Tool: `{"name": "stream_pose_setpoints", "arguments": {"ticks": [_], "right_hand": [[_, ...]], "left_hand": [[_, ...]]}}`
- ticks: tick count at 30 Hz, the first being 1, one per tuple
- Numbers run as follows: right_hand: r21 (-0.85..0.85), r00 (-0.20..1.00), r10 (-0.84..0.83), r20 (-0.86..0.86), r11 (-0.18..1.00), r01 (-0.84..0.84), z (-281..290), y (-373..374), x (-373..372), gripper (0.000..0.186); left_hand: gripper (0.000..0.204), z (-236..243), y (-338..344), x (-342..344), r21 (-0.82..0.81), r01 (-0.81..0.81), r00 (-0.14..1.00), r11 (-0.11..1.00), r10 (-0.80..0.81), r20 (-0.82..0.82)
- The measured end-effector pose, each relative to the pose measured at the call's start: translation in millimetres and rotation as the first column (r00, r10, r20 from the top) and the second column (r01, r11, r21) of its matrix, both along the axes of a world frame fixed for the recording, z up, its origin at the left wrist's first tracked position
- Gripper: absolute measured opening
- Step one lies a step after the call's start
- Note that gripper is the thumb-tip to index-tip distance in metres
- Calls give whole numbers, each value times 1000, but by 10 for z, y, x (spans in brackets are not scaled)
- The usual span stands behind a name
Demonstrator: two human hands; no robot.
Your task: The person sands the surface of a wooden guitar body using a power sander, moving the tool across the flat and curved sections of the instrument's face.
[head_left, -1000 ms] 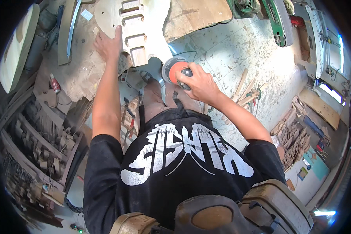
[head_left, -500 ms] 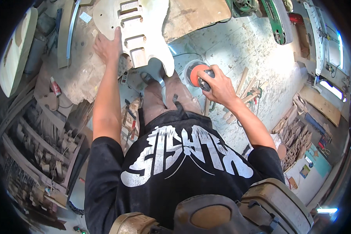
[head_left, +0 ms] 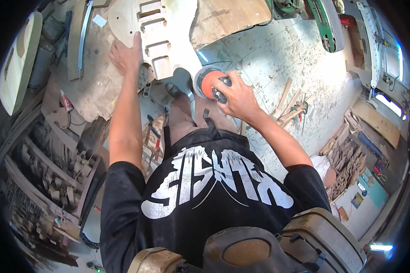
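Your right hand [head_left: 234,93] has its fingers [head_left: 223,81] clamped on the sander [head_left: 209,83]: round orange top, black grip. The sander sits at the lower tip of the guitar body [head_left: 157,34], right at the desk's near edge; I can't tell whether the pad is actually touching the wood.

Your left hand [head_left: 125,54] lies flat on the body's left edge, fingers together, thumb apart, pinning it to the desk [head_left: 84,91].

Key relation: the body's long axis runs from the desk's far side down toward you, tilted slightly right. Its bulk lies up and left of your right fingers. The right hand is nearer the lower horn, the left nearer the waist.

Counts: one sander, one guitar body under your hands with three routed pockets visible. One more pale body blank [head_left: 16,63] stands off the desk's left edge, well apart.
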State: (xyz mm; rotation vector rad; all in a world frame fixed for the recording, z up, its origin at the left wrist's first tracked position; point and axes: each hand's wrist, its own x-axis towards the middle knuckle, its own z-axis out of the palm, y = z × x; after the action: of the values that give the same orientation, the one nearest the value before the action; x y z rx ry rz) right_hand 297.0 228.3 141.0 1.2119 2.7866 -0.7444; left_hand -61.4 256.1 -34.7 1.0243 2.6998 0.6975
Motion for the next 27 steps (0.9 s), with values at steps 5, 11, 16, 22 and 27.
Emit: {"name": "stream_pose_setpoints", "arguments": {"ticks": [5,11,16,22,27], "right_hand": [[-10,999,0,37,1000,0,62,-61,108,58],[-36,999,8,43,999,-7,45,49,-68,60],[-31,998,27,52,999,-26,64,-37,8,55],[-52,996,-48,77,997,52,90,118,-54,56],[-55,993,-1,117,998,7,129,103,24,57]], "left_hand": [[96,37,24,18,-54,2,1000,999,-2,-4],[95,-42,1,4,54,13,998,998,-10,-65],[94,-18,0,3,18,11,999,1000,-10,-45],[94,-4,3,30,42,11,999,999,-10,-36],[94,27,17,11,1,17,1000,1000,-17,-5]]}}
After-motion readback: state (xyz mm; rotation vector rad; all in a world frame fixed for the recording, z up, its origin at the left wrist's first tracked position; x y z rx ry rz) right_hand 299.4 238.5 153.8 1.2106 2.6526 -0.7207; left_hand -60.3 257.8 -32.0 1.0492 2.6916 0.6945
